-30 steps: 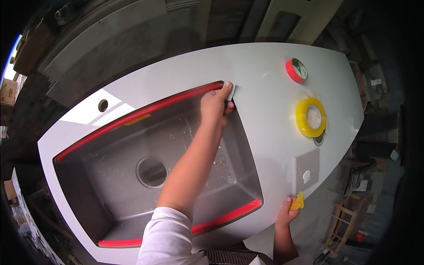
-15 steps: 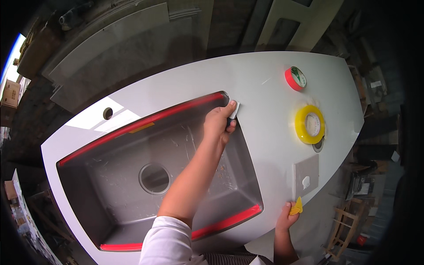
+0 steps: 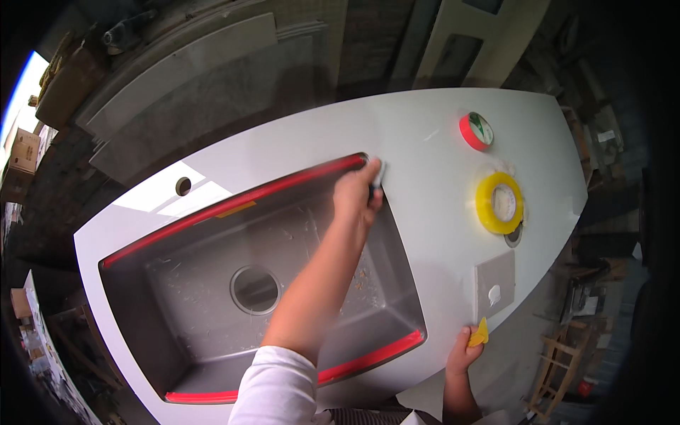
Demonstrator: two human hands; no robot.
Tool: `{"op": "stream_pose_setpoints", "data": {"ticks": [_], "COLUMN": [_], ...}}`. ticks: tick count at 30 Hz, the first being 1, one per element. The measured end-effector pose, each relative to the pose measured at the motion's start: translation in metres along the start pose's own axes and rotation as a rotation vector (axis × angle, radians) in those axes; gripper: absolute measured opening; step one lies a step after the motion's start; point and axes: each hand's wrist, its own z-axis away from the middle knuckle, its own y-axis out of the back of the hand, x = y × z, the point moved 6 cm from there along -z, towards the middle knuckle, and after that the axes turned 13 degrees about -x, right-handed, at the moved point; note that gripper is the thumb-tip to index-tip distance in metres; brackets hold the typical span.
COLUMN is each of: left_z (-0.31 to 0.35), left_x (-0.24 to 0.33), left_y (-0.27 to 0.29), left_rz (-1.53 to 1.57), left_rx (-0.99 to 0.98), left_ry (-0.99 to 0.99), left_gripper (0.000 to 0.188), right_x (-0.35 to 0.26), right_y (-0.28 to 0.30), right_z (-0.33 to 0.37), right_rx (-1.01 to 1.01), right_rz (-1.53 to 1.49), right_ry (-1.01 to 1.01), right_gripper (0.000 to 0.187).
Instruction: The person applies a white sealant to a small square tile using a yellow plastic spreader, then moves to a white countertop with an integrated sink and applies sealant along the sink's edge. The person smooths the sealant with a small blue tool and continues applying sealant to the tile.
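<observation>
My left hand (image 3: 353,197) reaches across the grey sink (image 3: 202,312) to its far right corner. It is closed on a small scraper (image 3: 381,172) with a pale blade and a dark grip. The blade, smeared by motion, is at the sink's rim, by the white countertop (image 3: 414,234). Red tape (image 3: 244,203) lines the far rim, and another red strip (image 3: 375,354) runs along the near rim. At the lower right, my right hand (image 3: 460,352) pinches a yellow spreader (image 3: 479,333), beside a grey slab (image 3: 485,273) bearing a dab of white paste (image 3: 494,295).
A roll of red tape (image 3: 476,132) and a roll of yellow tape (image 3: 487,205) lie on the counter's right part. A round hole (image 3: 183,186) pierces the counter at the far left. Large panels (image 3: 205,78) lean behind it; a wooden frame (image 3: 556,368) stands lower right.
The whole view has shifted slightly, moving the counter right and down in the picture. My left hand has moved a little along the corner with the scraper. My right hand still pinches the spreader.
</observation>
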Motion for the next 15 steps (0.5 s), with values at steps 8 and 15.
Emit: {"op": "stream_pose_setpoints", "data": {"ticks": [8, 15], "left_z": [0.006, 0.0], "left_x": [0.005, 0.012], "left_y": [-0.007, -0.005], "left_rz": [-0.024, 0.019], "left_rx": [0.004, 0.024], "left_ry": [-0.036, -0.077], "left_gripper": [0.026, 0.029], "right_x": [0.005, 0.008], "right_y": [0.001, 0.001], "right_z": [-0.001, 0.002], "right_rx": [0.015, -0.007], "right_rz": [0.02, -0.008], "right_ry": [0.023, -0.009], "right_gripper": [0.018, 0.019]}}
